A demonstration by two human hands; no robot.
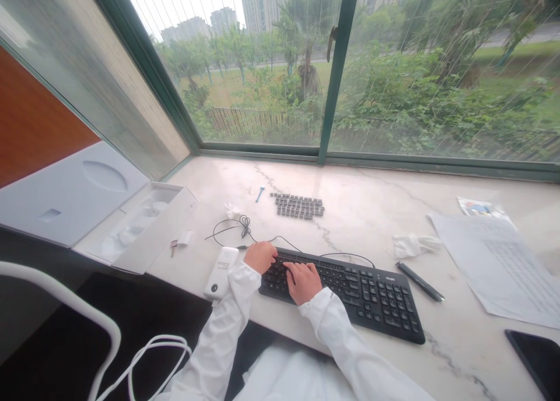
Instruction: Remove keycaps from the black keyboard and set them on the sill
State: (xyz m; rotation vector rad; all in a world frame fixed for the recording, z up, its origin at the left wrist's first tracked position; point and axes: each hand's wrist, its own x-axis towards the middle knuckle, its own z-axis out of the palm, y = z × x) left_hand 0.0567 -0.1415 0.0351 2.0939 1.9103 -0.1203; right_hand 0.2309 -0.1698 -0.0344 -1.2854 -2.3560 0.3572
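A black keyboard point(363, 293) lies on a pale marble sill point(371, 214). My left hand point(261, 255) rests at the keyboard's far-left corner with its fingers curled under; whether it holds anything is hidden. My right hand point(301, 280) lies on the left part of the keys, fingers bent down onto them. Both arms wear white sleeves. Behind the keyboard sits a block of several dark loose keycaps point(298, 206) in rows, with a small blue tool point(260, 194) to its left.
A white power bank point(221, 271) and thin black cable point(238, 229) lie left of the keyboard. An open white box point(144, 226) stands far left. A black pen point(420, 281), crumpled tissue point(411, 245), papers point(503, 267) and a dark phone point(536, 357) lie right.
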